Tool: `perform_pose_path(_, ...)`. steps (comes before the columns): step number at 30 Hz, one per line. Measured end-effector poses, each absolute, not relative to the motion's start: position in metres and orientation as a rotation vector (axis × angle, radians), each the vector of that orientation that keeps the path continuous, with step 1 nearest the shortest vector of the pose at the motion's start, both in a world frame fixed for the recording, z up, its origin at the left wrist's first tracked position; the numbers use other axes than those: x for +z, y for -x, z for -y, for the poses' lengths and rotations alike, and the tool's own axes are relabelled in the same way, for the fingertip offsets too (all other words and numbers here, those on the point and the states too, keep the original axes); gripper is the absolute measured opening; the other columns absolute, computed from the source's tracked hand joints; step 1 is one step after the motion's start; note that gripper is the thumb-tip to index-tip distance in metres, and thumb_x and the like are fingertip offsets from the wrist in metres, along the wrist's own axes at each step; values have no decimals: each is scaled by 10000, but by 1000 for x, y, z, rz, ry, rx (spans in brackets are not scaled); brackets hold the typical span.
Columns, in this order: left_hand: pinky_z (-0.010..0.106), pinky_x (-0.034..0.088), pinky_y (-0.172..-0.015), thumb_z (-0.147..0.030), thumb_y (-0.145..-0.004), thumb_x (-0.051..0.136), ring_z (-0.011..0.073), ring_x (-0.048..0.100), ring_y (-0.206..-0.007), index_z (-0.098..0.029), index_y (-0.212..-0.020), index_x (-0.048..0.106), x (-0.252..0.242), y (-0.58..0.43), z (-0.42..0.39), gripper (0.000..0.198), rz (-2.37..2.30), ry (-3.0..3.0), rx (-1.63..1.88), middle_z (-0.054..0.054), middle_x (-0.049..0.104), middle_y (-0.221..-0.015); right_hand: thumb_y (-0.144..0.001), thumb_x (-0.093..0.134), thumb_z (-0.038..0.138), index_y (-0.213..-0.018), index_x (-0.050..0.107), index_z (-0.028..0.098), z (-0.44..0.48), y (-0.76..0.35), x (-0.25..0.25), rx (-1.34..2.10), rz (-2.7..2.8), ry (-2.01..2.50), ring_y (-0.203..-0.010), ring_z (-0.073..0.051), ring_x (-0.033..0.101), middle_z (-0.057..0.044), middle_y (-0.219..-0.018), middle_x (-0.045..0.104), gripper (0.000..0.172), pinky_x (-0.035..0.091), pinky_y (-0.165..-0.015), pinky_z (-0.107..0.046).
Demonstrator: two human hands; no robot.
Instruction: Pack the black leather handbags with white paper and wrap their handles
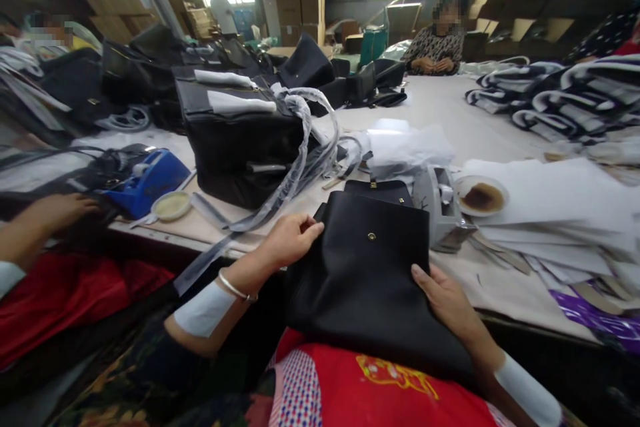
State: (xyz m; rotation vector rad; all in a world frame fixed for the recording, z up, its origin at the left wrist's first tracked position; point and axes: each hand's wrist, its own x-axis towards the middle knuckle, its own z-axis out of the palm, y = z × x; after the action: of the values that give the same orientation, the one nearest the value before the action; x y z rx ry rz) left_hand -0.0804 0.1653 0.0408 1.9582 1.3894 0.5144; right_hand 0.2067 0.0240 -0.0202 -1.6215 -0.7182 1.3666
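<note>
A black leather handbag (370, 280) with a small gold snap rests on my lap against the table edge. My left hand (293, 238) pinches its upper left edge between thumb and fingers. Along the right side, my right hand (447, 300) grips the bag, thumb on the front and fingers partly hidden behind. Behind the bag's top edge shows a black flap (383, 191) with gold fittings. A larger black bag (240, 147) with plastic-wrapped handles (303, 140) stands on the table beyond my left hand.
A grey tape dispenser (440, 207) and a bowl with brown residue (481, 196) stand right of the bag, near white sheets (540, 190). At left are a blue tape dispenser (155, 180), a small dish (171, 205) and a co-worker's hand (65, 213). Another person (440, 40) sits across the table.
</note>
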Motion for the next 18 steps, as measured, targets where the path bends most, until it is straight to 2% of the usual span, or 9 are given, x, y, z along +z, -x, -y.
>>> perform_pose_path(6, 306, 475, -592, -622, -835, 608, 209, 657, -672, -199, -935, 671, 35, 97, -107, 439, -1465, -1845, 273, 32, 701, -747, -676, 744, 724, -1144, 711, 201, -23, -203, -18, 1314, 697, 1652, -876, -344, 740, -80, -912, 790, 703, 609, -737, -438)
perform_pose_path(10, 396, 531, -804, -644, -751, 685, 294, 663, -946, -186, -1088, 618, 29, 95, -94, 572, -1672, -2061, 250, 121, 670, -1052, -709, 735, 699, -1164, 697, 218, -22, -201, -18, 1327, 673, 1630, -926, -353, 741, -78, -968, 792, 663, 616, -752, -438)
perform_pose_path(12, 432, 524, -900, -567, -735, 718, 326, 638, -1049, -183, -1122, 604, 27, 92, -95, 557, -1698, -2149, 205, 142, 636, -1131, -740, 712, 688, -1172, 695, 233, -22, -201, -18, 1328, 679, 1630, -946, -356, 741, -77, -992, 792, 628, 618, -758, -442)
perform_pose_path(15, 412, 526, -926, -285, -766, 664, 303, 643, -1055, -196, -1093, 611, 31, 86, -113, 343, -1646, -2242, 224, 122, 651, -1101, -750, 698, 682, -1173, 700, 237, -22, -202, -19, 1348, 695, 1630, -948, -367, 743, -81, -982, 794, 614, 621, -750, -457)
perform_pose_path(18, 397, 500, -987, -89, -756, 541, 278, 633, -1112, -171, -1124, 619, 40, 72, -154, 385, -1536, -2305, 478, 134, 668, -1149, -729, 720, 672, -1174, 701, 229, -24, -204, -19, 1387, 679, 1601, -948, -372, 744, -82, -973, 795, 628, 624, -760, -466)
